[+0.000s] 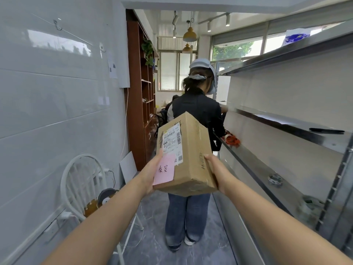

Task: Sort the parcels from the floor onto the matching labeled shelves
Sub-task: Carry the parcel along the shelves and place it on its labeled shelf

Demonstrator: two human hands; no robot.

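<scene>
A brown cardboard parcel (193,150) is held out in front of me at chest height, tilted with one corner up. It carries a white shipping label and a pink note (164,169) with red handwriting. My left hand (150,174) grips its left side over the pink note. My right hand (216,172) clasps its right side. The metal shelves (286,123) run along my right, a little apart from the parcel.
A person (194,119) in a dark jacket and jeans stands with their back to me just beyond the parcel, filling the narrow aisle. A white chair (82,180) stands at the tiled left wall. Tape rolls (275,179) and a marker (326,130) lie on the shelves.
</scene>
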